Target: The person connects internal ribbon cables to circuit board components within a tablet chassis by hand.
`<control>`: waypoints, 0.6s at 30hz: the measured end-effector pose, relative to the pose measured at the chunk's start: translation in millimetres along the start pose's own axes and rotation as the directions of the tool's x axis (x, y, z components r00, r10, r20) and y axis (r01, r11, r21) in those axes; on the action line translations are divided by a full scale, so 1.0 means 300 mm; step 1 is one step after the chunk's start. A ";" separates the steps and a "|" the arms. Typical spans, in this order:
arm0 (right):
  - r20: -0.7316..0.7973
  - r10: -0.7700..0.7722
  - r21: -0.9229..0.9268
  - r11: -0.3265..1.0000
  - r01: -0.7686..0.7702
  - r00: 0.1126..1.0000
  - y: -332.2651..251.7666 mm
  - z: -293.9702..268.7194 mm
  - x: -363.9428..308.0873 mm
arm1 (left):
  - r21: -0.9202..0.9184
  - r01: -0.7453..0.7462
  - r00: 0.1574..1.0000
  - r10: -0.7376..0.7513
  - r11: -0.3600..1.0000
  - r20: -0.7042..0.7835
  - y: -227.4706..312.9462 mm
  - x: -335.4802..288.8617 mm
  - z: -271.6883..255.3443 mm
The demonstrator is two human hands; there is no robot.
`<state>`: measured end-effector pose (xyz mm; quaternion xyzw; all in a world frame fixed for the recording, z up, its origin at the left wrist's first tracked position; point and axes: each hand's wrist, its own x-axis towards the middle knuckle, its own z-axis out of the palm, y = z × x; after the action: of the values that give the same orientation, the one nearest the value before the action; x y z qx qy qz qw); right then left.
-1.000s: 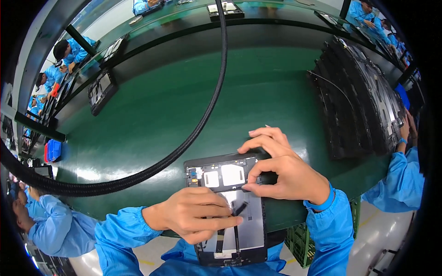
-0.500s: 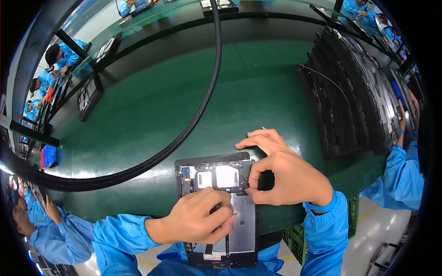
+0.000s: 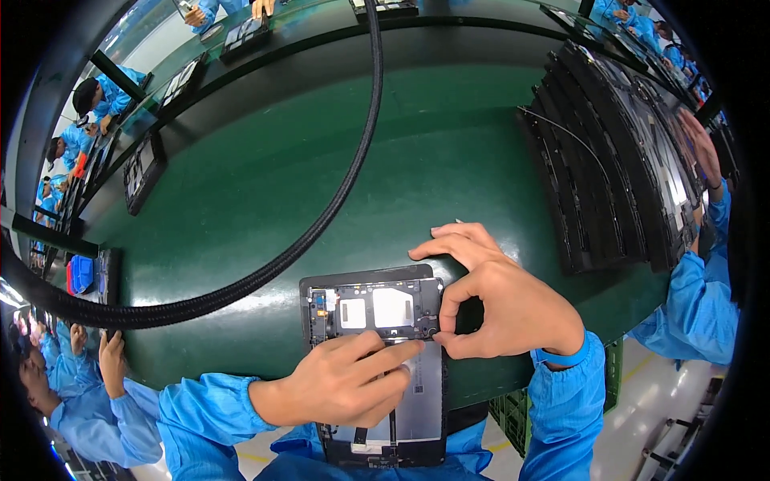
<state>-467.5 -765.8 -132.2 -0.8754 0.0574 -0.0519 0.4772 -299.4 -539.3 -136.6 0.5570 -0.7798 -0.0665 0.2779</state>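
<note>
An opened tablet (image 3: 421, 425) lies at the near edge of the bench, its dark frame and circuit board (image 3: 361, 293) with white patches facing up. My left hand (image 3: 341, 381) rests over its middle, index finger stretched right to the board's lower edge, other fingers loosely bent. I see nothing held in it. At the board's lower right corner, my right hand (image 3: 513, 309) brings thumb and index tips together in a pinch, remaining fingers raised and bent. Whatever sits between those tips is too small to make out.
A thick black braided hose (image 3: 353, 188) arcs over the green bench (image 3: 449, 160). Leaning tablet parts form a stack (image 3: 609, 160) at right, beside a co-worker's sleeve (image 3: 690, 309). Another dark device (image 3: 144, 172) stands far left. A blue bin (image 3: 80, 274) and a co-worker's hand (image 3: 112, 361) are at left.
My left hand's bent fingers have loosened, and its index finger now reaches farther right. The right hand keeps its pinch. A dark device now shows beside the blue bin; the left co-worker's hand has risen.
</note>
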 end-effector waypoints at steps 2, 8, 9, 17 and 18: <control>0.005 -0.008 -0.001 1.000 0.008 1.000 0.001 -0.002 0.001 | -0.114 0.054 0.998 -0.051 0.992 0.026 0.000 -0.002 -0.003; -0.009 -0.008 0.020 1.000 0.008 1.000 -0.004 0.006 0.000 | -0.078 0.055 0.998 -0.055 0.995 0.008 0.004 -0.011 -0.003; -0.007 -0.012 0.017 1.000 0.012 1.000 -0.004 0.007 0.001 | -0.077 0.053 0.999 -0.052 0.996 0.009 0.001 -0.011 0.001; -0.021 -0.047 0.021 0.999 0.047 0.999 0.001 0.021 0.002 | -0.103 0.054 0.996 -0.046 0.993 0.078 0.017 -0.001 -0.029; -0.007 -0.052 0.068 0.996 0.053 0.999 0.004 0.017 0.007 | -0.106 0.052 0.996 -0.044 0.993 0.077 0.021 0.002 -0.033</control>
<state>-464.6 -762.6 -135.9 -0.8596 0.0338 -0.0686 0.5052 -299.9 -535.6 -125.3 0.5569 -0.7713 -0.1357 0.2766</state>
